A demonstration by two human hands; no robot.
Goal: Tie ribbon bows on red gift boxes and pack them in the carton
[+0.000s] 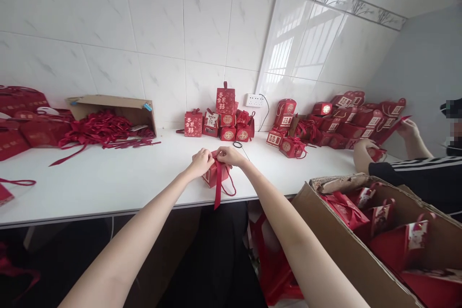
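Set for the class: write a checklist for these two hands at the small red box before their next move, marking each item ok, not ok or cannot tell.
1. Left hand at the top of the red box: ok.
2. Right hand at the red ribbon: ok.
3. Knot finished: cannot tell, fingers cover it.
4. Ribbon tail short of the white table's front edge: not ok, it reaches it.
5. Loose ribbons available: ok, piled at left.

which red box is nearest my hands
The red box near the front edge of the table, with the left hand and right hand at its top. The other red boxes are farther from both hands.
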